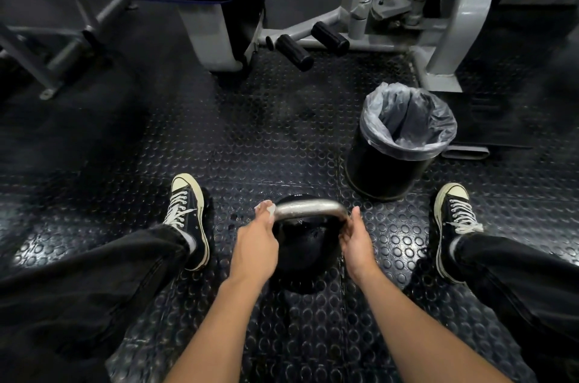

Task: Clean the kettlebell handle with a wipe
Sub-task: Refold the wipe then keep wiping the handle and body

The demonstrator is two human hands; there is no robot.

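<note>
A black kettlebell stands on the studded rubber floor between my feet. Its bare metal handle arches across the top. My left hand grips the handle's left end, with a small white wipe showing between the fingers and the metal. My right hand holds the handle's right end, fingers curled round the bar where it bends down. The rest of the wipe is hidden inside my left hand.
A black bin lined with a clear bag stands just beyond the kettlebell to the right. Grey gym machine frames with black foot rollers fill the back. My shoes sit on either side.
</note>
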